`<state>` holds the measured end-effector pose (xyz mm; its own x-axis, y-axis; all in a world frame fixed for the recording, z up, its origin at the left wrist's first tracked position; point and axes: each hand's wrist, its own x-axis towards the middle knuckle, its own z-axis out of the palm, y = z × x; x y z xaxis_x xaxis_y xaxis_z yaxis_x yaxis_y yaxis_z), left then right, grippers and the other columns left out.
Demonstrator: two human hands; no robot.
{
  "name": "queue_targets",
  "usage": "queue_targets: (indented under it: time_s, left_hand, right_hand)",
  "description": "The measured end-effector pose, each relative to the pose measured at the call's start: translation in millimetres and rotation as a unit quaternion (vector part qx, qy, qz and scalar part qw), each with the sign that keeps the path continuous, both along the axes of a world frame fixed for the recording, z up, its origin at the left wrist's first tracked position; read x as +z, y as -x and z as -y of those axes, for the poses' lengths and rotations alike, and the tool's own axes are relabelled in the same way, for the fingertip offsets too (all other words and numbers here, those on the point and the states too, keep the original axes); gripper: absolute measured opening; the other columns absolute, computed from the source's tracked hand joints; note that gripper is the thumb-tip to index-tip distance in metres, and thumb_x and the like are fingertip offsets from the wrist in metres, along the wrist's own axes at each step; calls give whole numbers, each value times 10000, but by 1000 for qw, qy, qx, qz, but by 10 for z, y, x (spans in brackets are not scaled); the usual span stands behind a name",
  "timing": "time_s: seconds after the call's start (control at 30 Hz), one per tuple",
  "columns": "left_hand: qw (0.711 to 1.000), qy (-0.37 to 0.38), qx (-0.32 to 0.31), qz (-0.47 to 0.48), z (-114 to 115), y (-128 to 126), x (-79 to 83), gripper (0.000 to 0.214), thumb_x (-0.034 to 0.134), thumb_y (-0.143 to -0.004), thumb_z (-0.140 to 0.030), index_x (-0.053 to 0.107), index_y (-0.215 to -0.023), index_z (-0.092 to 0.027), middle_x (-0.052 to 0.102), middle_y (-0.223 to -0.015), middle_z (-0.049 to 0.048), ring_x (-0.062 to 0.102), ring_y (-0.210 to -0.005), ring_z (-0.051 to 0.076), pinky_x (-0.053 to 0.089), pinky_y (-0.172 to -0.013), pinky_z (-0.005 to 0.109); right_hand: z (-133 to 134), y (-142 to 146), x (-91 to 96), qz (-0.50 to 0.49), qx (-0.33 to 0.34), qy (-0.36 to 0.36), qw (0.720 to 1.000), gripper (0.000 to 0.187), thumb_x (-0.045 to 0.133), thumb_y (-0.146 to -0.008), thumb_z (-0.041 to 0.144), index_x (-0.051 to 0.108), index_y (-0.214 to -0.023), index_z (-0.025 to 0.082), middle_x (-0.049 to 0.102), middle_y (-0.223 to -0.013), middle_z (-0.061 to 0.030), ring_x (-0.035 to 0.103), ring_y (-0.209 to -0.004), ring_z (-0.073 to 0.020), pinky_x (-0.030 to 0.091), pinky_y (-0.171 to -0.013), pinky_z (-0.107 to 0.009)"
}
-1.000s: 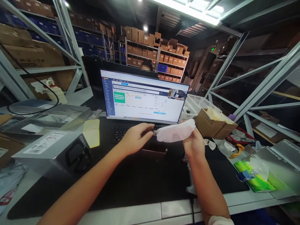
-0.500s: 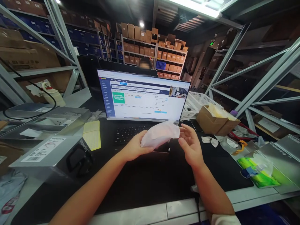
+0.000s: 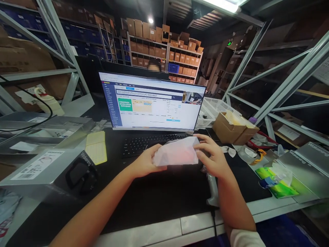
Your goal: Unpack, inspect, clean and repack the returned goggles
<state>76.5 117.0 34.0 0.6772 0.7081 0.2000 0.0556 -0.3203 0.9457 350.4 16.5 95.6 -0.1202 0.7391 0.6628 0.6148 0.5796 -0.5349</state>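
Note:
A white, slightly see-through pouch with something pinkish inside is held above the black desk mat, in front of the keyboard. My left hand is closed round its left end, thumb low and fingers behind. At the right end, my right hand grips the pouch between thumb and fingers. Below my right wrist lies a grey handheld device with a cable, partly hidden by the forearm. What exactly the pouch contains cannot be made out.
A lit monitor stands behind the keyboard. To the left are a grey printed box and a yellow pad. Cardboard boxes, a green tissue pack and another grey box sit right. A person is behind the monitor.
My right hand has closed on the pouch's right end, where it was open beside it before. The pouch has turned flatter towards me. The grey device shows more now.

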Motion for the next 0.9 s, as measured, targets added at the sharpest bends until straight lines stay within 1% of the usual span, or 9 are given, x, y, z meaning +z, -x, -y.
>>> queue_targets:
  time_s: [0.07,0.17,0.23,0.33,0.53,0.67,0.73,0.83,0.9]
  left_hand:
    - [1000,-15,4,-15,12,4,24,536,873,-674,-389,588,-1088,-201,643,-1028,30,622,-923,209,478,-768,280]
    - [999,-27,18,-29,36,-6,53,507,870,-677,-397,600,-1056,-195,645,-999,25,615,-907,202,475,-771,278]
    - [999,-15,35,-26,55,-24,60,474,861,-688,-407,596,-1017,-192,645,-944,13,606,-852,185,460,-734,265]
    - [998,13,63,-7,76,-57,52,453,858,-687,-419,564,-944,-189,626,-847,-8,571,-751,155,412,-656,241]
    - [995,11,101,8,94,-72,29,414,824,-710,-436,566,-927,-196,638,-849,-8,568,-744,162,403,-644,249]
    - [994,6,110,4,114,-77,31,460,837,-698,-476,600,-979,-201,676,-921,15,612,-823,201,459,-693,282]
    - [993,-1,114,38,101,-91,23,542,866,-675,-459,622,-1089,-208,696,-1053,43,639,-946,233,497,-782,313]
    - [977,18,113,181,42,-132,-16,681,887,-671,-418,610,-1260,-218,675,-1246,91,645,-1109,265,516,-922,368]
    - [951,38,141,272,-5,-167,-50,583,881,-687,-412,670,-1184,-194,691,-1239,113,662,-1111,271,522,-955,402]
  right_hand:
    - [-2,-33,26,31,24,41,998,154,654,-929,295,756,-1039,261,590,-1403,-87,583,-1263,-278,475,-1050,-433]
    - [1,-43,63,54,59,95,992,163,697,-884,256,768,-1031,247,626,-1338,-90,625,-1191,-260,507,-996,-386]
    - [2,-41,87,69,73,127,987,160,707,-873,242,782,-1015,246,644,-1306,-85,634,-1169,-256,515,-977,-368]
    - [-19,-65,102,86,98,159,979,194,723,-882,300,793,-1060,270,646,-1324,-77,620,-1205,-274,506,-1008,-379]
    - [-116,-132,41,75,124,160,976,257,722,-892,372,787,-1122,275,644,-1353,-83,621,-1216,-291,499,-1043,-417]
    - [-174,-116,-5,66,86,132,985,249,681,-927,379,784,-1135,289,669,-1308,-76,627,-1205,-267,501,-1024,-383]
    - [-216,-132,-40,40,61,104,992,221,681,-928,368,791,-1105,293,687,-1272,-68,637,-1178,-255,500,-1002,-369]
    - [-308,-183,-121,-53,27,69,996,169,727,-891,372,808,-1003,276,729,-1166,-54,659,-1101,-248,499,-976,-373]
    - [-374,-204,-178,-117,20,78,990,183,765,-853,393,810,-968,258,751,-1104,-49,670,-1062,-253,503,-968,-389]
